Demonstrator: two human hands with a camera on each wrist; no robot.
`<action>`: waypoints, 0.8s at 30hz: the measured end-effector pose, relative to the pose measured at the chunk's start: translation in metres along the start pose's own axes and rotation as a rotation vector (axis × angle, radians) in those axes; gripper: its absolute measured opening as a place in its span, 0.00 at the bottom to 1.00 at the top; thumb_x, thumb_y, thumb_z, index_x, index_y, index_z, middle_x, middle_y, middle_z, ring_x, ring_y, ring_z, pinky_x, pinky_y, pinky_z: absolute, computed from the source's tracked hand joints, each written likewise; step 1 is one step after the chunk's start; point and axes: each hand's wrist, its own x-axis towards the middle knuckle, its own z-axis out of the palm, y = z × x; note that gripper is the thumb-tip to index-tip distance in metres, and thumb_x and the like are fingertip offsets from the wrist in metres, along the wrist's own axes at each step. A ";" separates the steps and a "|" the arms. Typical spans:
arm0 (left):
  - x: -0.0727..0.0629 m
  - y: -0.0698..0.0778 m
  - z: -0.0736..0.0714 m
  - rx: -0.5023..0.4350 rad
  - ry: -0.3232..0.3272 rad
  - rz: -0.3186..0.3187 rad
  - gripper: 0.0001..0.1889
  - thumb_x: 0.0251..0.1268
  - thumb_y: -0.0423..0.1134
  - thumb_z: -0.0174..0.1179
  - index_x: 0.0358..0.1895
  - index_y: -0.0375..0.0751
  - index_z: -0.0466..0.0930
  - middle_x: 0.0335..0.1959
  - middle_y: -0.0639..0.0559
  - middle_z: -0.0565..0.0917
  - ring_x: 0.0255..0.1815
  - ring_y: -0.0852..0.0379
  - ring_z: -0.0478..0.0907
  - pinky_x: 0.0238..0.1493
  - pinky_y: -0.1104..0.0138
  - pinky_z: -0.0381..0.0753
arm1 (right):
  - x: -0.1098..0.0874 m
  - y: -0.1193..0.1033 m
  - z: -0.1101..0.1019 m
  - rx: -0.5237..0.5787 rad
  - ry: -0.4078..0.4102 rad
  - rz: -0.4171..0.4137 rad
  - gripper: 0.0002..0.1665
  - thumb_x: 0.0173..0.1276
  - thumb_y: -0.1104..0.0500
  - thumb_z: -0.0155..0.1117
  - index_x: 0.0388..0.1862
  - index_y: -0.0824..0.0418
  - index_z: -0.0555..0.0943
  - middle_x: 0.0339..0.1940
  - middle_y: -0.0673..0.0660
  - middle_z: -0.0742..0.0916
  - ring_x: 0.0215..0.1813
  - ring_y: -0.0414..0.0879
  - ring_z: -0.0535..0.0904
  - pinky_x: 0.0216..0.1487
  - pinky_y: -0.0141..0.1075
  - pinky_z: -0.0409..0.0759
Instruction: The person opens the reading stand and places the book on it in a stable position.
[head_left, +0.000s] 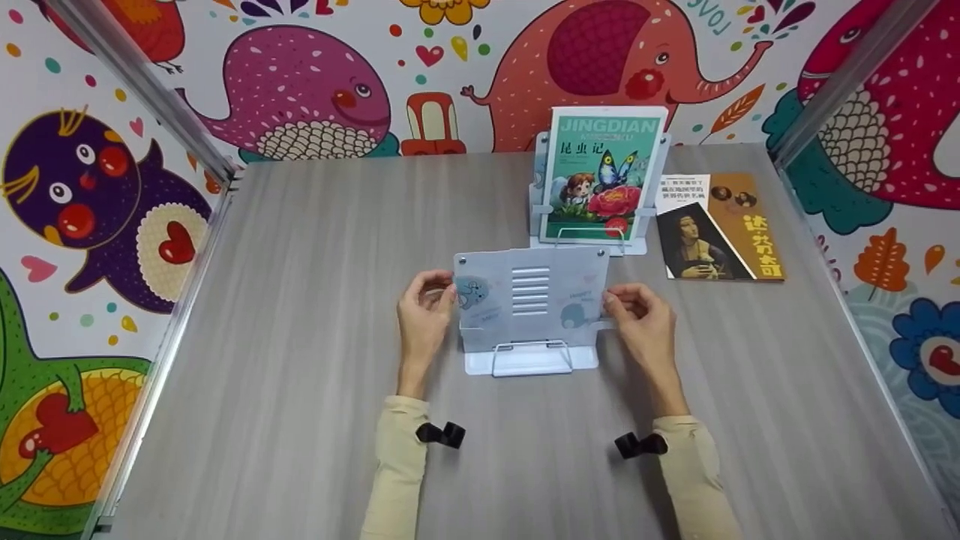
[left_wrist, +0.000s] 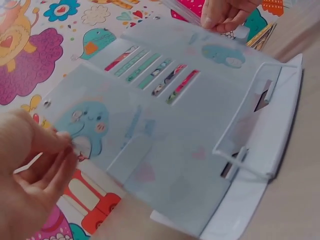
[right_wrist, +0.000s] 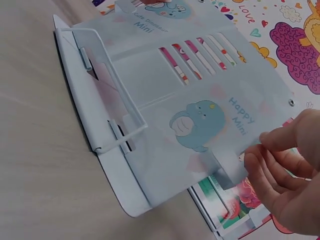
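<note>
A pale blue book stand with slots, dinosaur prints and a wire page holder stands on the table, its back panel raised. My left hand pinches the panel's left edge between thumb and fingers, close by the dinosaur print in the left wrist view. On the opposite side, my right hand pinches the right edge. In the right wrist view its thumb and fingertips meet at the panel's edge, near the "Happy Mini" lettering and a folded side tab.
Behind it a second book stand holds a green-covered book upright. A brown and white book with a portrait lies flat to its right. Cartoon-printed walls with metal posts border the grey table.
</note>
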 end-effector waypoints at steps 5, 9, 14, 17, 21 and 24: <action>-0.012 0.017 0.057 -0.006 0.135 0.228 0.07 0.63 0.21 0.59 0.42 0.31 0.81 0.38 0.43 0.80 0.38 0.54 0.77 0.38 0.72 0.80 | 0.007 -0.007 -0.029 0.055 0.046 0.021 0.09 0.71 0.68 0.65 0.43 0.75 0.82 0.34 0.63 0.87 0.32 0.37 0.82 0.35 0.23 0.81; -0.032 0.031 0.116 -0.063 -0.068 0.314 0.08 0.61 0.22 0.60 0.42 0.34 0.80 0.38 0.44 0.81 0.37 0.52 0.79 0.37 0.70 0.82 | 0.020 -0.002 -0.064 0.082 0.094 0.080 0.10 0.72 0.69 0.62 0.47 0.76 0.80 0.32 0.54 0.86 0.33 0.37 0.83 0.38 0.25 0.84; -0.066 0.031 0.187 -0.185 -0.457 0.089 0.09 0.65 0.22 0.59 0.46 0.30 0.81 0.42 0.36 0.85 0.42 0.46 0.85 0.41 0.71 0.85 | 0.041 0.037 -0.111 0.027 0.170 0.157 0.11 0.74 0.62 0.61 0.49 0.69 0.80 0.31 0.39 0.83 0.36 0.32 0.79 0.41 0.21 0.79; -0.083 0.023 0.220 -0.159 -0.578 -0.070 0.11 0.66 0.23 0.59 0.50 0.31 0.81 0.48 0.38 0.86 0.50 0.48 0.85 0.49 0.73 0.84 | 0.048 0.047 -0.140 -0.093 0.164 0.296 0.14 0.76 0.53 0.59 0.53 0.60 0.78 0.37 0.37 0.80 0.44 0.32 0.75 0.46 0.23 0.74; -0.091 0.006 0.248 0.015 -0.601 -0.149 0.17 0.65 0.26 0.59 0.56 0.38 0.81 0.55 0.44 0.82 0.59 0.50 0.80 0.61 0.70 0.80 | 0.059 0.052 -0.168 -0.175 0.119 0.467 0.25 0.78 0.45 0.54 0.65 0.58 0.73 0.54 0.48 0.78 0.55 0.38 0.72 0.53 0.29 0.72; -0.087 -0.003 0.259 0.154 -0.623 -0.191 0.22 0.65 0.30 0.60 0.63 0.41 0.77 0.60 0.45 0.78 0.64 0.49 0.76 0.68 0.65 0.74 | 0.068 0.057 -0.178 -0.174 0.078 0.512 0.36 0.78 0.43 0.50 0.76 0.61 0.64 0.70 0.59 0.73 0.65 0.47 0.70 0.62 0.36 0.74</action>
